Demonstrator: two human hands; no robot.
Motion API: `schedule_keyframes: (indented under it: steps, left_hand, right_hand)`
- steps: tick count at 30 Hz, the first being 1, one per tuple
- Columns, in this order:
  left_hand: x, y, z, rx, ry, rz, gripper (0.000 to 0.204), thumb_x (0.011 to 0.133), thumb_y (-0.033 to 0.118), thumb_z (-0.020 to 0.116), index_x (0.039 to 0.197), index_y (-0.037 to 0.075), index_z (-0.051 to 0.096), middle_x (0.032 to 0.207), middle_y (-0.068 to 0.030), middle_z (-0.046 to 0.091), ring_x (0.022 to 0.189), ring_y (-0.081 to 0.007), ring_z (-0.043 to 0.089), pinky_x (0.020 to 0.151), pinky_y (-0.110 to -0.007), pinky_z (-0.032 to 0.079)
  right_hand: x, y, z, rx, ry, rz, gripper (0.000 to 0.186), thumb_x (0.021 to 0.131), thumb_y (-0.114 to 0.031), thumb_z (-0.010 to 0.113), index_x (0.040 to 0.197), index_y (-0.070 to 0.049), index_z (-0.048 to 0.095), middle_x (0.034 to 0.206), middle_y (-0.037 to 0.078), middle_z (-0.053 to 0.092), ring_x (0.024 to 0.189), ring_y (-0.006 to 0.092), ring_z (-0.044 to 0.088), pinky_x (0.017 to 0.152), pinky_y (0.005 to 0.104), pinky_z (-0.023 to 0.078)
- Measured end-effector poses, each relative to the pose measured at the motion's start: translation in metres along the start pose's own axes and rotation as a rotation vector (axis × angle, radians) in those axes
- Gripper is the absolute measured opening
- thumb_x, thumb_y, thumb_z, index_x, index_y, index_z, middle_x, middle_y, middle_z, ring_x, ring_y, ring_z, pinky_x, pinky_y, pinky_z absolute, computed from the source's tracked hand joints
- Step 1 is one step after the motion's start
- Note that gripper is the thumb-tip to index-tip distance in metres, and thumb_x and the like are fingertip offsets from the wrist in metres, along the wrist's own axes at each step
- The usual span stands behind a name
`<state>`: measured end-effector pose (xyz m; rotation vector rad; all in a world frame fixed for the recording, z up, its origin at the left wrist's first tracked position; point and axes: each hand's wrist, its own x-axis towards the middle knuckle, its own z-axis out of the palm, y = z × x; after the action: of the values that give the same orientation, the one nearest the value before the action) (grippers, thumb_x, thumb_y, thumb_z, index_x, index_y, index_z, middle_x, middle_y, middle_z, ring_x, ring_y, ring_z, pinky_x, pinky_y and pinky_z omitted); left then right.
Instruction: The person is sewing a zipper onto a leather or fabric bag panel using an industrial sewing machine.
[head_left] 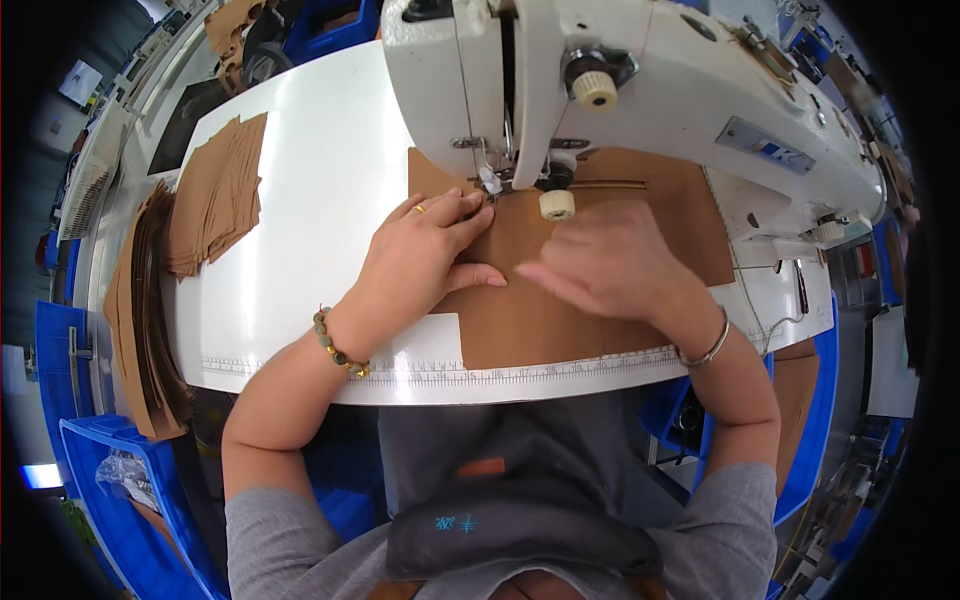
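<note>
Brown sheet (pixel 540 325) flat on the white tabletop (pixel 310 190), partly beneath the sewing machine (pixel 660 110). Left hand (pixel 430 240) unclenched, fingers resting on the sheet just beside the white presser foot (pixel 490 180); right hand (pixel 610 260) apart from the left, blurred over the sheet, fingers curled, contact and grip impossible to tell. Stacked brown pieces (pixel 215 195) toward the tabletop's left; ruler strip (pixel 420 375) along the near edge.
</note>
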<state>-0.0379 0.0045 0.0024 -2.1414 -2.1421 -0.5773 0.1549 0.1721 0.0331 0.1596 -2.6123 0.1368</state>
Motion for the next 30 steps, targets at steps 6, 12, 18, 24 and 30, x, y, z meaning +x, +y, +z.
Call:
schedule_keyframes:
  steps: [6, 12, 18, 24, 30]
  left_hand:
    - [0.002, -0.003, -0.001, 0.080, 0.066, 0.052, 0.049, 0.089, 0.032, 0.074, 0.132, 0.008, 0.071, 0.135, -0.0106, 0.067, 0.128, -0.0322, 0.062, 0.105, -0.040, 0.051]
    - [0.001, 0.009, 0.004, -0.553, 0.209, -0.032, 0.034, 0.088, 0.020, 0.070, 0.119, 0.005, 0.071, 0.125, -0.0088, 0.068, 0.115, -0.0294, 0.065, 0.105, -0.045, 0.050]
    - [-0.013, 0.016, 0.015, -1.011, 0.240, -0.148, 0.041, 0.090, 0.017, 0.068, 0.129, 0.007, 0.069, 0.128, -0.0102, 0.068, 0.120, -0.0306, 0.063, 0.105, -0.042, 0.049]
    - [-0.012, 0.005, -0.003, -0.589, 0.146, 0.101, 0.045, 0.095, 0.026, 0.068, 0.133, 0.002, 0.068, 0.141, -0.0189, 0.061, 0.138, -0.0353, 0.052, 0.116, -0.045, 0.041]
    - [0.003, 0.018, -0.006, 0.041, -0.016, 0.002, 0.072, 0.077, 0.040, 0.083, 0.134, -0.001, 0.067, 0.137, -0.0213, 0.062, 0.134, -0.0406, 0.055, 0.114, -0.043, 0.043]
  right_hand:
    - [0.012, -0.074, -0.003, 0.117, 0.168, 0.011, 0.046, 0.088, -0.028, 0.080, 0.126, -0.005, 0.069, 0.079, 0.003, 0.066, 0.061, 0.0187, 0.064, 0.055, 0.0334, 0.050]
    - [0.067, -0.103, 0.016, 0.342, 0.381, 0.458, 0.113, 0.087, -0.038, 0.083, 0.160, 0.012, 0.013, 0.094, 0.010, 0.068, 0.072, 0.0194, 0.068, 0.060, 0.0304, 0.053]
    - [0.080, -0.114, 0.035, 0.604, 0.739, 0.383, 0.075, 0.089, -0.020, 0.080, 0.148, 0.004, 0.039, 0.089, 0.008, 0.068, 0.067, 0.0177, 0.066, 0.059, 0.0293, 0.053]
    - [0.060, -0.111, 0.020, 0.668, 0.693, 0.296, 0.048, 0.089, -0.014, 0.077, 0.131, -0.002, 0.056, 0.070, 0.002, 0.059, 0.054, 0.0138, 0.058, 0.053, 0.0285, 0.047]
    - [0.053, -0.119, 0.008, 0.749, 0.517, 0.290, 0.039, 0.088, -0.014, 0.075, 0.125, -0.006, 0.065, 0.074, 0.002, 0.065, 0.056, 0.0180, 0.064, 0.055, 0.0311, 0.051]
